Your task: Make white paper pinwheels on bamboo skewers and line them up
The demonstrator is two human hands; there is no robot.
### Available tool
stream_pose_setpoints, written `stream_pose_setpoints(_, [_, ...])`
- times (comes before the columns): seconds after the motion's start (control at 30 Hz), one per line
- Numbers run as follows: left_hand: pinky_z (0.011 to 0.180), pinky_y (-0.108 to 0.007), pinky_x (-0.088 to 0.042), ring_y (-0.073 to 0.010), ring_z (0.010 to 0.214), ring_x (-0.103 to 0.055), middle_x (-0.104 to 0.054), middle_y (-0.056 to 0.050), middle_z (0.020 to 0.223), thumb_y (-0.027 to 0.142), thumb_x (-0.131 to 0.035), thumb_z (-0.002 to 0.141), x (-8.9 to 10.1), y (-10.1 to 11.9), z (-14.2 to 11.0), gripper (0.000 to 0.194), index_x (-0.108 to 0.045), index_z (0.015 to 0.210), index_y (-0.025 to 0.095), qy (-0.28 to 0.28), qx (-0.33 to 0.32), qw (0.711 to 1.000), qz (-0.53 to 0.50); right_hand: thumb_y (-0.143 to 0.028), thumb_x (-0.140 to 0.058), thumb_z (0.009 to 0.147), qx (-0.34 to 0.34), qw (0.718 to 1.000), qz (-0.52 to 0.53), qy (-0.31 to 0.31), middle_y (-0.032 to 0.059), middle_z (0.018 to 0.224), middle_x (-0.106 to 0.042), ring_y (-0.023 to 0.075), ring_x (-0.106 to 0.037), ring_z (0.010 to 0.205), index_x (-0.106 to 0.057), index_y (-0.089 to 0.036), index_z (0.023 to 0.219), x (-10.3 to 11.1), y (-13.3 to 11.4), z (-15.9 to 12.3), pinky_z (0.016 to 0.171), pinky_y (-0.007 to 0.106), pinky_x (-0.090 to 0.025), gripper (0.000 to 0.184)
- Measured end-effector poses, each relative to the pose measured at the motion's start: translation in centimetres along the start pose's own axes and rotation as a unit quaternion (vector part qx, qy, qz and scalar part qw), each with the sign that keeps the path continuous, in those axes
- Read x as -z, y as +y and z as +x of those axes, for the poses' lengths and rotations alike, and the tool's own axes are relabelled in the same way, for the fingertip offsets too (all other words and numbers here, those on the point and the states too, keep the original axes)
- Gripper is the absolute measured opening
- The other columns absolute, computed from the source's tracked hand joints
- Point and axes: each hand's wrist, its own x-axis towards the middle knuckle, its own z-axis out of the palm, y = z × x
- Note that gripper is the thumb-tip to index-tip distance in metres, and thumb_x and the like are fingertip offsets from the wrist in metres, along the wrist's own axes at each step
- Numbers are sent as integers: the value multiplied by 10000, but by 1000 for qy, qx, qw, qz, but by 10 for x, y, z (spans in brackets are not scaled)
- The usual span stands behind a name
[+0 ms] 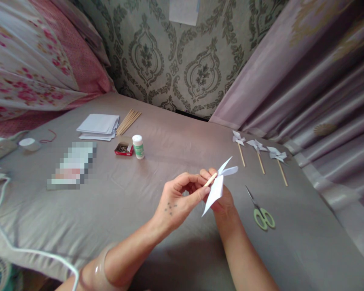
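Observation:
In the head view, my left hand (pixel 177 198) pinches a short visible length of wooden stick (pixel 211 180) between thumb and fingers. A folded white paper pinwheel (pixel 215 193) meets the stick's end, its blades spread at angles. My right hand (pixel 226 199) is closed behind the pinwheel and grips it, with most of its fingers covered by the paper and my left hand. To the right of my hands lie scissors (pixel 262 216) with green handles, their blades pointing away from me.
Several finished-looking pinwheels (pixel 259 146) on sticks lie at the right. Farther left are stacked white paper (pixel 98 126), wooden sticks (pixel 129 122), a red box of small metal pieces (pixel 123 149) and a white-and-green bottle (pixel 138 147). A blurred flat object (pixel 74 163) and a white cable (pixel 33 251) are nearer.

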Motion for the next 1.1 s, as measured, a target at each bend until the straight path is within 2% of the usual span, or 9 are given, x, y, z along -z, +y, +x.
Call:
stream_pose_setpoints(0.33, [654,-240,-448,-133,684,-566,-664,-52,755,362,-731,720,-1,0,-1,251,-695,819,133,4,19,1000,-7,-324,-831,621,-4,1000,16,-18,-71,562,-284,95,-273,523,-563,-234,604,0,0,-1,539,211,-341,284])
stream_pose_setpoints(0.47, [645,-230,-443,-125,687,-551,-649,-49,752,351,-718,733,-1,1,-1,233,-701,823,136,19,15,1000,5,-334,-842,599,-9,1000,11,-9,-73,564,-312,94,-293,527,-560,-231,605,0,0,0,554,223,-339,301])
stream_pose_setpoints(0.57, [588,-206,-431,-104,640,-531,-624,-29,720,351,-728,720,-2,1,0,227,-698,801,140,32,15,999,0,-375,-840,590,-14,1000,-6,-2,-68,572,-342,104,-312,532,-532,-227,589,1,1,0,563,247,-351,342])
stream_pose_setpoints(0.73, [435,-177,-390,-69,513,-476,-594,-5,673,384,-745,691,-2,1,1,278,-675,797,136,20,29,999,-38,-409,-832,591,-13,1000,-17,1,-62,576,-325,113,-309,540,-516,-226,584,5,3,0,537,250,-343,365])
stream_pose_setpoints(1.1, [430,-171,-420,-68,510,-490,-588,-6,652,363,-747,692,-3,0,2,266,-651,775,129,20,29,998,-57,-351,-828,618,-16,1000,0,-7,-62,589,-312,102,-314,550,-522,-216,576,4,4,-1,537,220,-347,337])
